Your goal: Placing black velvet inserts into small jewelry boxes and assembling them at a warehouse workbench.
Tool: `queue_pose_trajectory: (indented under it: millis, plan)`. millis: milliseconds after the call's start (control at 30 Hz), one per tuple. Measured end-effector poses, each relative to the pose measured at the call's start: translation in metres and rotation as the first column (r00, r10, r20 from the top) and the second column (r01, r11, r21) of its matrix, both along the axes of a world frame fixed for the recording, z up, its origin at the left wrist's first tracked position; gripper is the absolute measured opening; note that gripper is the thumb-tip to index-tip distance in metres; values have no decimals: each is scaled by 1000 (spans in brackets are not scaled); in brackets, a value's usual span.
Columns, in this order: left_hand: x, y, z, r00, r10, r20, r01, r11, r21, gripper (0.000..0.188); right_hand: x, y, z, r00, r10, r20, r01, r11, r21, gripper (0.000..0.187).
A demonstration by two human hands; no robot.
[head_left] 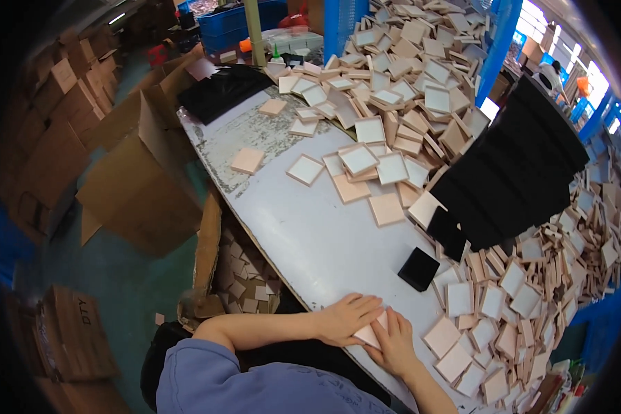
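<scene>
Both my hands meet at the near edge of the white table (310, 228). My left hand (345, 319) lies flat on top of a small pink square box (370, 334), fingers pointing right. My right hand (397, 343) presses against the same box from the right side. A single black square pad (418, 268) lies on the table just beyond my hands. Loose pink box lids and trays with white insides (490, 310) are spread to the right of my hands.
A huge heap of pink box halves (400, 69) covers the far table. A stack of black pads (510, 172) leans at the right. An open cardboard box holding pink pieces (245, 272) sits left of the table. More cartons (62, 103) stand on the floor.
</scene>
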State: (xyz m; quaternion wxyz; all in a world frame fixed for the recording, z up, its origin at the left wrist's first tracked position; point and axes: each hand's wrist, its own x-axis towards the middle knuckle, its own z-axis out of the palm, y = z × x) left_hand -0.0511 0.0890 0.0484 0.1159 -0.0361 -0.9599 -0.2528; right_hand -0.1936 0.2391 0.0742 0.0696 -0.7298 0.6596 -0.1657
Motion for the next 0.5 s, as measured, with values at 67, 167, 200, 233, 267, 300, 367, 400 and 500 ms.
queue_pose_trajectory:
  millis: [67, 167, 200, 233, 267, 300, 367, 400, 500]
  plan:
    - [1, 5, 2, 1000, 24, 12, -23, 1000, -20, 79, -1, 0, 1, 1000, 14, 6, -14, 1000, -14, 63]
    - [-2, 4, 6, 999, 14, 35, -13, 999, -38, 81, 0, 7, -9, 1000, -2, -24, 1, 999, -40, 65]
    - [-2, 2, 8, 999, -13, 49, 14, 1000, -20, 82, 1, 9, -12, 1000, -14, -23, 13, 999, -40, 65]
    - [-4, -1, 9, 997, -36, 63, 37, 999, -4, 83, 0, 9, -13, 1000, -22, -22, 21, 999, -44, 65]
    - [-4, -1, 9, 997, -37, 62, 37, 999, -6, 83, 0, 9, -13, 1000, -22, -22, 21, 999, -45, 65]
    - [-3, -1, 8, 998, -40, 53, 41, 999, -28, 84, 1, 9, -12, 999, -28, -34, 27, 1000, -16, 65]
    - [-1, -2, 8, 998, -46, 50, 49, 997, -53, 85, 3, 8, -8, 998, -36, -41, 37, 999, 12, 66]
    - [-1, -2, 9, 996, -50, 70, 54, 997, -51, 86, 2, 7, -6, 999, -33, -35, 34, 999, 42, 65]
    - [-1, -16, 11, 986, -68, 154, 69, 998, -2, 86, 2, 6, -13, 999, -33, -24, 35, 998, 61, 63]
